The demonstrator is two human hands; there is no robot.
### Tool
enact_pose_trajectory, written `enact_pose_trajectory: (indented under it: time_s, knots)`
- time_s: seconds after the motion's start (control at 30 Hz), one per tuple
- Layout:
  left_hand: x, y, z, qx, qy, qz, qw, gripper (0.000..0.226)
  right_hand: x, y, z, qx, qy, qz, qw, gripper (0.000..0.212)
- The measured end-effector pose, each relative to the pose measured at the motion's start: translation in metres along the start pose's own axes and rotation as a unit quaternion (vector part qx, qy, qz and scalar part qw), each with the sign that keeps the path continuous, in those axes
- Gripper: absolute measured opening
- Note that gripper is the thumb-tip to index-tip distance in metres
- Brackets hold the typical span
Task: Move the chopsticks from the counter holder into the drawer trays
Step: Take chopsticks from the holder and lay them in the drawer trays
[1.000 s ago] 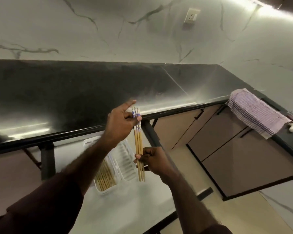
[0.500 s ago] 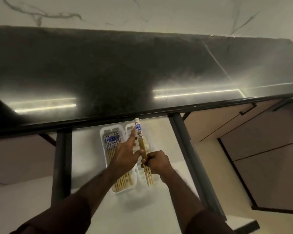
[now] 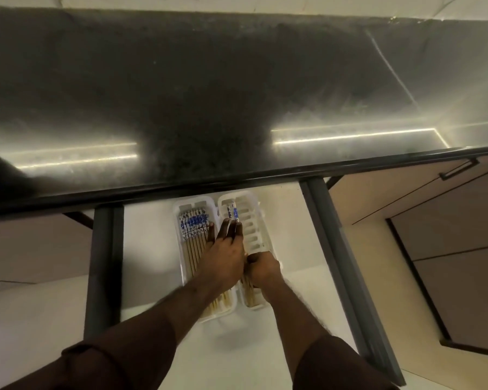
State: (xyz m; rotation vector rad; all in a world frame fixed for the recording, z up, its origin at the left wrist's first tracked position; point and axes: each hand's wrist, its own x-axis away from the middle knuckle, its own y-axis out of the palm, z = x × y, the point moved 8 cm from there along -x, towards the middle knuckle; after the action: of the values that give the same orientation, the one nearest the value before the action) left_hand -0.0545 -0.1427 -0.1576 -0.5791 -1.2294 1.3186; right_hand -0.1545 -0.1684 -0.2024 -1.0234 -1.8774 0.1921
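Two white slotted trays lie side by side in the open drawer [image 3: 288, 249]. The left tray [image 3: 181, 266] is full of several bamboo chopsticks with blue-patterned tops [image 3: 193, 223]. A pair of chopsticks [image 3: 233, 213] lies in the right tray [image 3: 251, 220], along its left side. My left hand [image 3: 223, 254] presses flat on this pair, fingers spread forward. My right hand [image 3: 262, 270] is closed around the pair's lower end, which it hides. No counter holder is in view.
The black stone counter [image 3: 237, 94] overhangs the drawer's back edge. Grey drawer rails [image 3: 103, 263] run along both sides. Beige cabinet fronts with a black handle [image 3: 459, 170] stand to the right.
My hands have gone down from in front of the counter edge into the drawer. The held pair now lies in the right tray, with my left hand flat on it.
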Motion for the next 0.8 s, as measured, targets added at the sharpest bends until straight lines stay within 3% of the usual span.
enact_pose_trajectory:
  time_s: [0.13,0.3,0.57,0.8]
  knots:
    - [-0.006,0.004,0.008,-0.125,0.030,-0.013,0.992,0.063,-0.007,0.006,-0.002,0.043,-0.007,-0.008,0.999,0.023]
    - [-0.015,0.012,0.009,-0.199,0.053,-0.066,0.976,0.053,-0.007,0.007,-0.001,0.063,-0.010,0.012,0.998,0.018]
    - [-0.022,0.015,0.008,-0.221,0.064,-0.061,0.971,0.066,0.000,0.001,0.008,0.002,0.019,0.089,0.996,0.025]
    - [-0.024,0.013,0.007,-0.247,0.082,-0.060,0.964,0.059,0.011,-0.003,-0.006,0.089,-0.026,0.111,0.990,0.024]
